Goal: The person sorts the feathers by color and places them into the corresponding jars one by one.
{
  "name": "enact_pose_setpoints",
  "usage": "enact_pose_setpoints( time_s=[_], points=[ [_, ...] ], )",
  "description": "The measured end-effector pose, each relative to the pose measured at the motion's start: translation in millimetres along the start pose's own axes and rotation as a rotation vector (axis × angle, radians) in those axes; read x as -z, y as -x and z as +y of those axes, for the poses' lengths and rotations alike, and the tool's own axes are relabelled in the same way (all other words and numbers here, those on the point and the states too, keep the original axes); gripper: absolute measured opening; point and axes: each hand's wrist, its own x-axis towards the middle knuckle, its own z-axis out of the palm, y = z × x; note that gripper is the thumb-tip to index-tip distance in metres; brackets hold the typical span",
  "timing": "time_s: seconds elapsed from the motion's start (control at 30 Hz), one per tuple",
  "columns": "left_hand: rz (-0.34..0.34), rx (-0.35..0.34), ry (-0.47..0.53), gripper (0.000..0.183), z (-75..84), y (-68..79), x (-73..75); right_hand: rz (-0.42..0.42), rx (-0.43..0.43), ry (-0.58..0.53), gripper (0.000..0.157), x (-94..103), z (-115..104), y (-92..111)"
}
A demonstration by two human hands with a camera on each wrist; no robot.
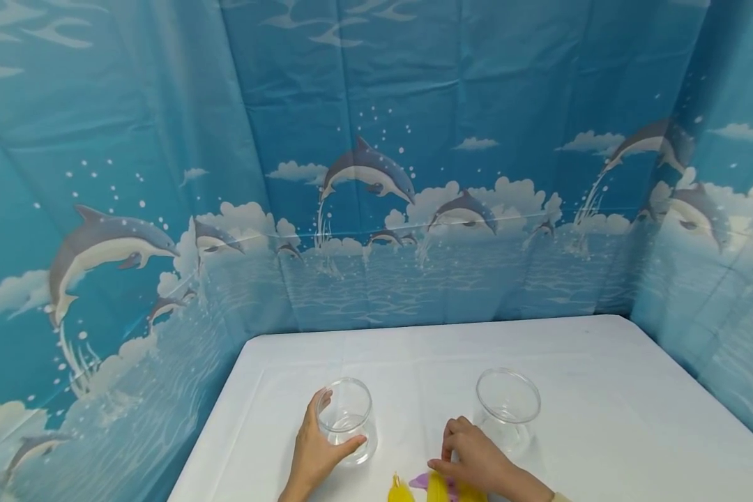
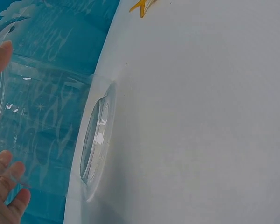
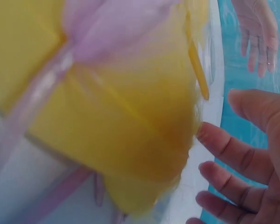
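In the head view my left hand is around a clear, flared glass cup, thumb on the near side and fingers at the far left. The left wrist view shows the same cup's thick base, with fingertips against its side. My right hand hovers by several yellow pieces and a lavender piece at the table's near edge. Its fingers are loosely bent and spread in the right wrist view, beside a large blurred yellow piece with a lavender one over it; their kind is unclear.
A second clear glass cup stands upright just beyond my right hand. The table has a white cover. Blue curtains with dolphins hang along its back and sides. A small orange-yellow forked piece appears in the left wrist view.
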Motion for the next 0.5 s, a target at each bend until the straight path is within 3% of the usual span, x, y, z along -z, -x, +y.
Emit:
enact_pose_setpoints(
  time_s=[0.17, 0.5],
  points=[
    [0.008, 0.028, 0.007, 0.108, 1.4, 2.0, 1.2, 0.010, -0.022, 0.044, 0.033, -6.0, -3.2, -0.6],
    [-0.002, 0.036, 0.022, 0.106, 2.1, 0.5, 0.2, 0.012, -0.169, 0.125, 0.035, -11.6, -12.9, -3.9]
  ],
)
